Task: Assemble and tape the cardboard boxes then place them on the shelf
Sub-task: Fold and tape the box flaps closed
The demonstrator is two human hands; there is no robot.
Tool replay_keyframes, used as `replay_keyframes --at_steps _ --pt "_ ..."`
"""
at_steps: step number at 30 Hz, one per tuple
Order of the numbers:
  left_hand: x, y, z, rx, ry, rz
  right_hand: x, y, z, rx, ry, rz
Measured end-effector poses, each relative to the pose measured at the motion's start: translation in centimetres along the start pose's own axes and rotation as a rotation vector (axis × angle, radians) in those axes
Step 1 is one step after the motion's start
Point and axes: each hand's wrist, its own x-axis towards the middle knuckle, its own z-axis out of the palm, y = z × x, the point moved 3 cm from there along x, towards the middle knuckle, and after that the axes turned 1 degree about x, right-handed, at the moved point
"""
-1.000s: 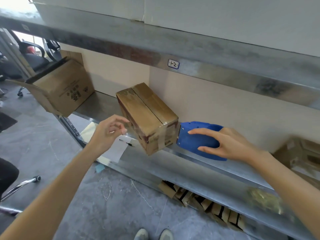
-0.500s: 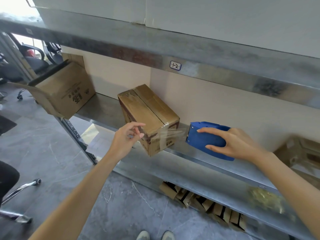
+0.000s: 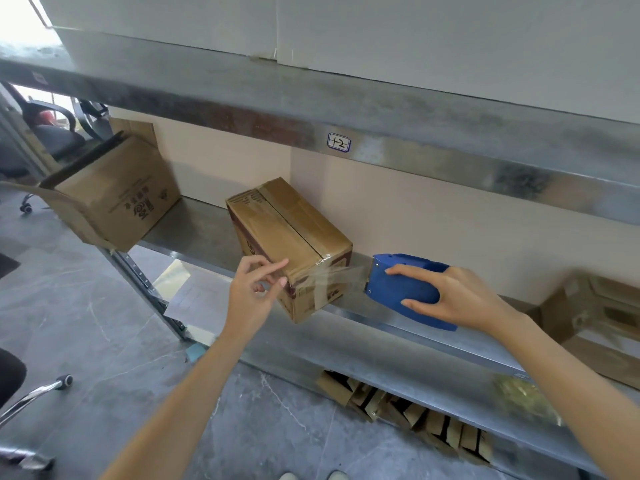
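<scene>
- One open carton (image 3: 114, 199) sits tilted at the shelf's left end with a flap hanging out. An office chair (image 3: 52, 133) is behind it.
- Left grip (image 3: 254, 292): fingers loose and apart, index and thumb tips against the near corner of the taped box (image 3: 291, 237), not wrapped round it.
- Taped box is on the middle shelf (image 3: 197, 230), set at an angle. Its long axis runs from the back wall out toward the person and its near end overhangs the front lip. The top seam is taped along that axis.
- Clear tape strand (image 3: 341, 275) runs taut from the box's near end face rightward to the blue dispenser (image 3: 398, 289). The dispenser is just right of the box, not touching it.
- Right grip (image 3: 464, 299) is clamped round the dispenser.
- Judgement: severing the strand comes next. The left grip is nearer the box and placed to steady it.
- Blurred box (image 3: 595, 306) far right.
- Room: "1-2" label (image 3: 338, 143) on the upper beam, flat cardboard (image 3: 415, 414) under the shelf, grey floor (image 3: 86, 323).
</scene>
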Motion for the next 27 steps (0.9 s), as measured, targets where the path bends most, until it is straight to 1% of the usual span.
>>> replay_keyframes --at_steps 2,6,9,11,13,15,20,24,27 --pt "0.1 -0.2 0.1 0.000 0.017 0.014 0.0 0.0 0.0 0.000 0.000 0.010" --pt "0.0 0.4 0.5 0.086 0.046 0.101 0.2 -0.2 -0.1 -0.015 -0.009 0.005" --pt "-0.4 0.8 1.2 0.117 0.074 0.091 0.3 -0.2 -0.1 -0.010 -0.004 0.007" --pt "-0.6 0.8 1.4 0.223 0.104 0.088 0.3 -0.1 -0.1 -0.007 -0.003 0.007" --pt "-0.7 0.9 1.4 0.375 0.137 0.124 0.2 -0.1 -0.1 -0.001 -0.001 0.007" --pt "-0.5 0.7 1.3 0.468 0.162 0.164 0.2 -0.1 0.0 -0.001 -0.002 0.009" --pt "0.6 0.1 1.2 0.415 0.114 0.145 0.2 -0.2 0.2 -0.004 -0.003 0.012" --pt "1.1 0.5 1.3 0.485 0.206 0.205 0.2 -0.1 0.4 -0.029 0.003 0.025" --pt "0.9 0.2 1.6 0.465 0.239 0.191 0.2 0.0 0.4 -0.037 0.005 0.027"
